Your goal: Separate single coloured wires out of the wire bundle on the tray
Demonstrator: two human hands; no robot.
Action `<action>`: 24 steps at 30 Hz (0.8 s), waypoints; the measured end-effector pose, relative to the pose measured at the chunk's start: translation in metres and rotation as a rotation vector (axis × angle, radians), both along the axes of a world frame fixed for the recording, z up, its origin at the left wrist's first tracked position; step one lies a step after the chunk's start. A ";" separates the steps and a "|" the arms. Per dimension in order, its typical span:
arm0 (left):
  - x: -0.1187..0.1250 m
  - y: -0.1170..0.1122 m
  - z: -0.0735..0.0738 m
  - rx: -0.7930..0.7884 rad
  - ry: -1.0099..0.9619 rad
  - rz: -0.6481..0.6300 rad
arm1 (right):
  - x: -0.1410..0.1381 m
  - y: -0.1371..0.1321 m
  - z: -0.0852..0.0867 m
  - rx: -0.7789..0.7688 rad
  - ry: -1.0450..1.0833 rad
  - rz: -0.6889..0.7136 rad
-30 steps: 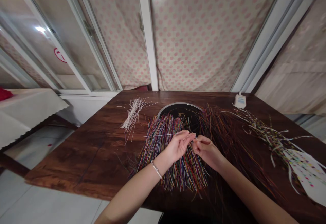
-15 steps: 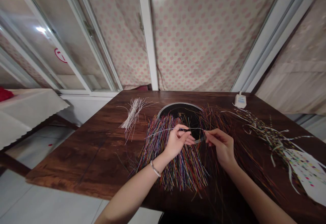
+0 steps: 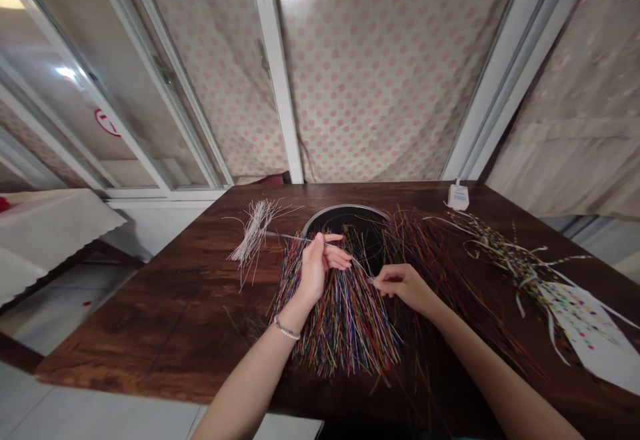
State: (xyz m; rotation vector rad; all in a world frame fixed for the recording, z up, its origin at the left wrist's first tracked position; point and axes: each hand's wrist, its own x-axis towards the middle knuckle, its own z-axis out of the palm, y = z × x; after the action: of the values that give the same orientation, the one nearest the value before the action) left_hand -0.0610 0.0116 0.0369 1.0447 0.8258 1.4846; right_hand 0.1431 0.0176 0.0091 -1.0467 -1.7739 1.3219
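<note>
A thin pale wire [image 3: 361, 269] stretches between my two hands, its far end reaching out to the left. My left hand [image 3: 316, 268] has the wire between thumb and fingers, with the fingertips extended to the right. In a pinch, my right hand [image 3: 403, 287] grips the wire's other end, lower and to the right. Beneath both hands lies a thick bundle of multicoloured wires [image 3: 345, 333], spread over a round black tray [image 3: 333, 213] with a grey rim. Left of the tray rests a bunch of white wires [image 3: 255, 230].
The dark wooden table [image 3: 165, 320] bears orange-brown wires [image 3: 450, 273] right of the tray. Farther right lie beaded strands [image 3: 500, 247], a white sheet with coloured dots [image 3: 590, 333] and a small white box [image 3: 458, 197]. A cloth-covered table [image 3: 50, 233] stands at left.
My left hand has shifted left and turned more upright. My right hand has moved left and down, so the wire now slants downward to the right. The view has shifted slightly.
</note>
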 end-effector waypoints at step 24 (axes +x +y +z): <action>-0.016 0.013 -0.008 0.101 0.451 0.251 | 0.032 0.004 0.020 -0.040 0.405 0.008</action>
State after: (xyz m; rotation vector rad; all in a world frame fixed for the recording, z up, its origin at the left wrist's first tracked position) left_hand -0.0767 0.0245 0.0286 1.4218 1.2453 1.5318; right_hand 0.1750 0.0212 0.0294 -0.7281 -1.4533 1.4599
